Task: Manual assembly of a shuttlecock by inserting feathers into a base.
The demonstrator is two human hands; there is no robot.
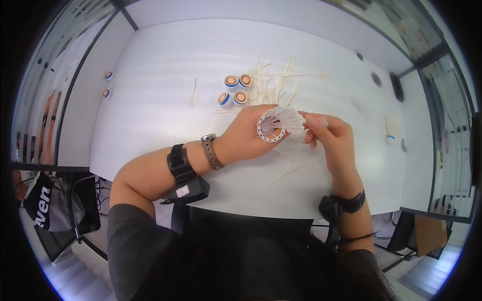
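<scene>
A partly built feather shuttlecock point(288, 117) lies sideways in my left hand point(246, 131), whose fingers curl round it. Its white ring point(260, 132), pierced with small holes, faces left, and pale feathers run from it toward the right. At the right end my right hand point(329, 134) pinches with thumb and forefinger; a white feather seems to be between them, though the fingertips partly hide it. Just beyond my left hand stand several round shuttlecock bases point(240, 98) with blue bands and brown ringed tops. Beside them spreads a loose heap of white feathers point(273, 89).
One feather point(194, 93) lies farther left, another point(286, 172) near the front edge. Two small blue-banded pieces point(106, 93) sit by the left partition. At the right lies a feathered piece with a blue band point(390, 136). Partitions enclose the white table point(160, 65).
</scene>
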